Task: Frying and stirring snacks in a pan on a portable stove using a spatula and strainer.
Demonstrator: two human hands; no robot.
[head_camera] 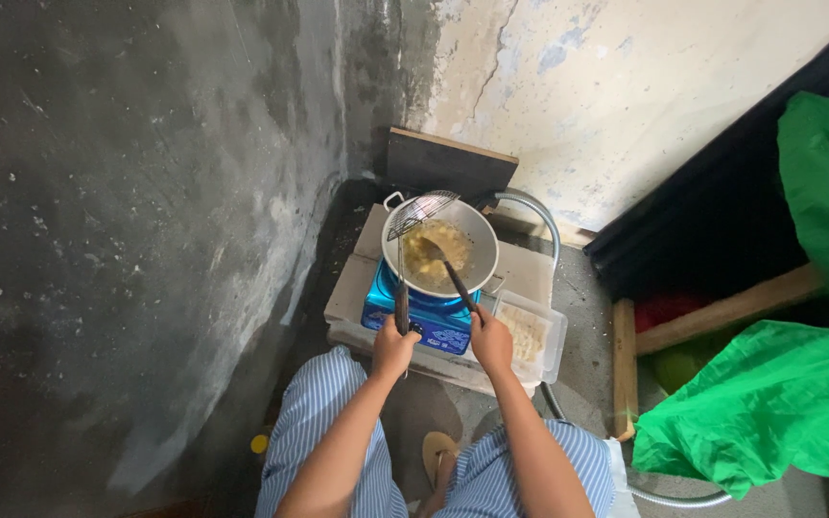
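- Left hand [393, 351] is closed in a fist, forearm stretched forward.
- Right hand [491, 341] is closed too, forearm angled inward, both bare.

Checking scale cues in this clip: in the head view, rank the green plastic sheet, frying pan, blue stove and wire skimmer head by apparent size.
1. Green plastic sheet, though nearer the camera.
2. Frying pan.
3. Blue stove, partly hidden under the pan, so unsure.
4. Wire skimmer head.

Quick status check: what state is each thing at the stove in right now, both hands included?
Left hand: shut on wire skimmer handle.
Wire skimmer: raised, resting over pan's rim.
Right hand: shut on spatula handle.
Spatula: tip down in the food.
Pan: on blue stove, holding yellowish food.
Plastic container: open, pale pieces inside.
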